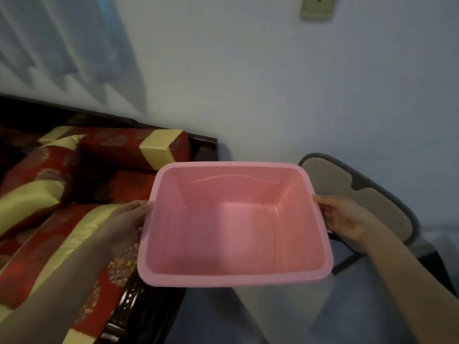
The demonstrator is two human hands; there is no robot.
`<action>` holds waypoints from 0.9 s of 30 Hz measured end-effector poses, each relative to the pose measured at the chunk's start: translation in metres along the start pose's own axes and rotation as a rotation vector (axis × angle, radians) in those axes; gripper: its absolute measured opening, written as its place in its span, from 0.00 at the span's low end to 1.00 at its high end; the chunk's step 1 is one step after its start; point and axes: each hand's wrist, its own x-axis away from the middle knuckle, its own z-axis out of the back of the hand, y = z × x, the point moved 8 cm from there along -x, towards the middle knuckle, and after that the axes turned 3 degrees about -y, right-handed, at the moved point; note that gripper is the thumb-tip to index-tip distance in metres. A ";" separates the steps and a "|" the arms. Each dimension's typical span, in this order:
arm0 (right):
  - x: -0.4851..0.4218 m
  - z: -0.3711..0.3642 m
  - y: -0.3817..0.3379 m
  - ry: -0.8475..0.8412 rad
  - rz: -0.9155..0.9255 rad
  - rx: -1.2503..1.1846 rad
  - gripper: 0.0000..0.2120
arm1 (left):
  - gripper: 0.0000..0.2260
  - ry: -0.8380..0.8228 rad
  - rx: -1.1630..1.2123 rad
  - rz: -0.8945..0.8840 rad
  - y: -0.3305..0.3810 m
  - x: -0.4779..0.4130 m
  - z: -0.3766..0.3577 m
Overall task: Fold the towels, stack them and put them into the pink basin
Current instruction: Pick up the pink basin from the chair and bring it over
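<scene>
Fingers (142, 207) of the left hand (124, 222) curl against one short side of the pink basin (231, 279), and those of the right hand (347, 217) wrap the opposite rim, so both hands grip it and it hangs in the air between them. Its long axis runs from one set of fingers to the other, the open mouth tipped toward the wearer, with nothing inside. No towels show, so which way they lie cannot be told. Red-and-gold cushions (49, 184) lie outward of the left fingers, a padded chair (330, 175) just beyond the right. Neither hand is nearer; setting the basin down likely comes next.
</scene>
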 end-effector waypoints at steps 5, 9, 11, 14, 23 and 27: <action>0.013 -0.146 -0.030 -0.166 0.061 0.122 0.06 | 0.07 0.231 0.065 -0.079 -0.002 0.097 0.131; 0.037 -0.290 -0.012 -0.258 0.112 0.183 0.05 | 0.04 0.477 0.162 -0.096 -0.043 0.203 0.249; 0.050 -0.345 0.001 -0.280 0.124 0.195 0.06 | 0.04 0.560 0.197 -0.084 -0.067 0.240 0.287; 0.081 -0.453 0.039 -0.373 0.107 0.244 0.07 | 0.04 0.704 0.245 -0.059 -0.111 0.322 0.358; 0.149 -0.699 0.127 -0.630 0.022 0.414 0.11 | 0.07 0.971 0.323 0.011 -0.197 0.484 0.525; 0.162 -0.789 0.151 -0.698 0.012 0.493 0.07 | 0.06 1.006 0.372 0.051 -0.222 0.508 0.595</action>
